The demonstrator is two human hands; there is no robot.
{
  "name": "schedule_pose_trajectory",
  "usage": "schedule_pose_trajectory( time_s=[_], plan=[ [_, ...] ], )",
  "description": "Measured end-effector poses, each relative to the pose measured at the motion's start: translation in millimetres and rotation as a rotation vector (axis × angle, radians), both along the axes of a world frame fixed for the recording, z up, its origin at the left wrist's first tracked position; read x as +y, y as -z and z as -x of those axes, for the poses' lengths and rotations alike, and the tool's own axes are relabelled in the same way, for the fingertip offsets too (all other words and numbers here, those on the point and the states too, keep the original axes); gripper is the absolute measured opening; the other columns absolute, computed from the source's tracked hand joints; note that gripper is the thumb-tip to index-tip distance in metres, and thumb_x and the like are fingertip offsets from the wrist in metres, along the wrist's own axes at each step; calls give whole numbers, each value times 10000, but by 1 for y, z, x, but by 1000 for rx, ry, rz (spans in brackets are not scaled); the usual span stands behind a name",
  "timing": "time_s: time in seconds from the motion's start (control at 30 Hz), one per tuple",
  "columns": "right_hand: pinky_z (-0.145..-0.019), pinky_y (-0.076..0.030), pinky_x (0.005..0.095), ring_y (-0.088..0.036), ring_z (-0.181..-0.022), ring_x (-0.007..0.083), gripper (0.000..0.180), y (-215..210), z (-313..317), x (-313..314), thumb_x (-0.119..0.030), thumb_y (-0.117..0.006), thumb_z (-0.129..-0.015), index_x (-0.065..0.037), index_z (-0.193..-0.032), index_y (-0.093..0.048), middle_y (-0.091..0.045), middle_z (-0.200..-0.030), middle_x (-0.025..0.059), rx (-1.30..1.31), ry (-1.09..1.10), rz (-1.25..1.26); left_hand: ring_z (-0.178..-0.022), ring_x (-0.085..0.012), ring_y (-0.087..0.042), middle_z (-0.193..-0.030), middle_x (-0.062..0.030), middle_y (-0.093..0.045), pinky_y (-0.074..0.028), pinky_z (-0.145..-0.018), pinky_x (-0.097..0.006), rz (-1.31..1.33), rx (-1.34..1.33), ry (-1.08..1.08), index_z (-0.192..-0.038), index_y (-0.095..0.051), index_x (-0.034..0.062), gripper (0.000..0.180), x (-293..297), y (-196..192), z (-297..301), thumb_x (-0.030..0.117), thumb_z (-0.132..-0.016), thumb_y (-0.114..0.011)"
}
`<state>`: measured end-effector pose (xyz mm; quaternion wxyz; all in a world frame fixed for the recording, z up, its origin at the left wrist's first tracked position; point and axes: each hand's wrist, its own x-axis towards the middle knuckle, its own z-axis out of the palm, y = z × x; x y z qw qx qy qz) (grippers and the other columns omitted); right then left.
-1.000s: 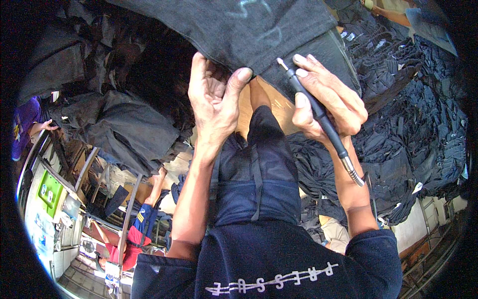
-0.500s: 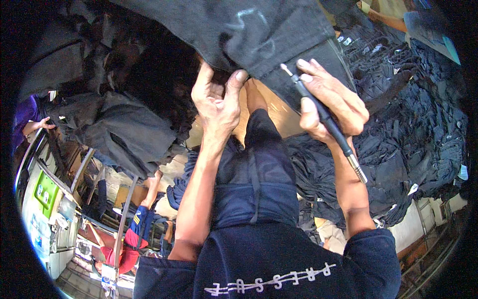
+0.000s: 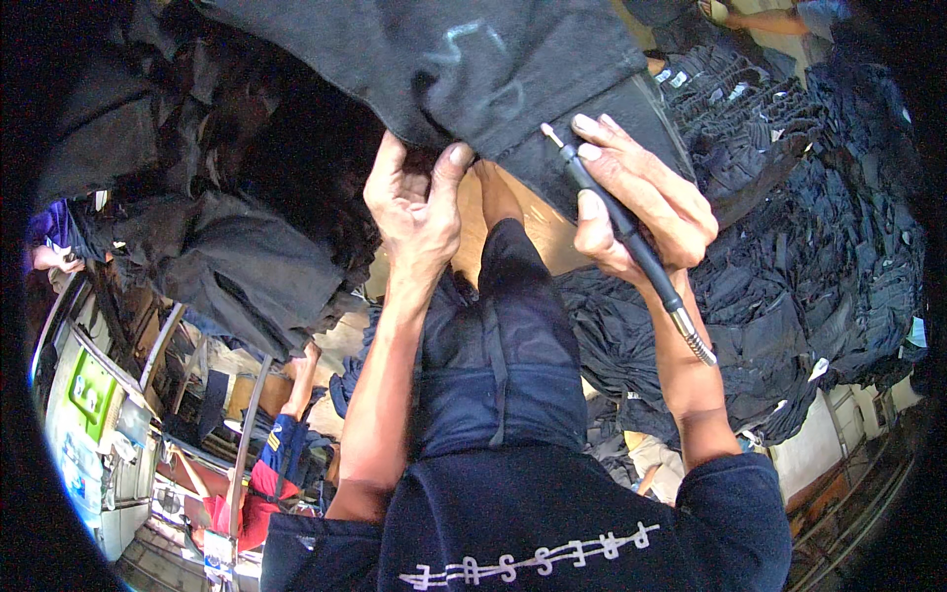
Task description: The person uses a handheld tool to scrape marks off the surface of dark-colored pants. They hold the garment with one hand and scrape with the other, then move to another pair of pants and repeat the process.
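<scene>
Head view, garment: the dark grey denim garment (image 3: 434, 69) is hanging across the top of the frame, above both of your hands; pale chalk-like marks are showing on it near the upper middle.
Head view, left hand: your left hand (image 3: 414, 202) is gripping the garment's lower edge, thumb and fingers (image 3: 456, 158) pinching the fold from below; closed on cloth.
Head view, right hand: your right hand (image 3: 646, 202) is wrapping a pen-shaped rotary tool (image 3: 621, 232), fingers curled snugly round its black barrel.
Head view, tool axis: the barrel is running on a diagonal, tip pointing up and to your left, metal-sheathed cable end trailing down and to your right past the wrist.
Head view, key relation: the tool tip is sitting just at the garment's edge, right of the pinched fold; I cannot tell whether it is touching. The cloth is lying up and left of your right fingers, so your right hand is the nearer one to the working spot, while your left is holding the cloth taut beside it.
Head view, surroundings: stacks of dark folded jeans (image 3: 789, 247) are filling your right side; dark draped cloth (image 3: 237, 257) is hanging at your left; your own dark shorts (image 3: 503, 365) are showing below.
</scene>
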<state>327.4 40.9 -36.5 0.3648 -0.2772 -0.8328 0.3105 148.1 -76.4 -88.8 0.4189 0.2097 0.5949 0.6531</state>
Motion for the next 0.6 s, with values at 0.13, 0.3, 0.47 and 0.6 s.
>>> schedule_pose_trajectory(
  time_s=[0.13,0.3,0.47,0.6],
  plan=[
    [-969,-655,512,-811,-999,375,274,1,-1,0,21,-726,-751,77,-1014,-779,-788,-961,198,6,32,-4,-1232,-212,-678,-1371,-126,-696,-539,-1083,-354,19,1,6,-1470,-573,-49,473,-1,-1,1,-65,-1014,-695],
    [-969,-652,514,-810,-1005,375,277,2,-1,-1,28,-727,-751,71,-1021,-776,-790,-960,198,-3,61,-8,-1228,-208,-679,-1367,-120,-698,-538,-1079,-351,20,12,13,-1464,-582,-44,464,-1,-2,2,-66,-1015,-693],
    [-962,-652,523,-811,-1003,378,263,3,-3,1,11,-735,-777,78,-1028,-775,-793,-968,215,-15,107,-28,-1223,-205,-681,-1352,-117,-704,-536,-1078,-347,24,24,-8,-1448,-599,-45,447,-1,-1,1,-70,-1012,-695],
    [-970,-647,525,-805,-1022,393,240,4,-4,1,-3,-731,-807,94,-1022,-771,-793,-984,243,-7,116,-35,-1223,-208,-683,-1348,-120,-706,-544,-1070,-345,2,32,-1,-1445,-600,-48,453,0,0,1,-86,-1004,-695]
  ],
)
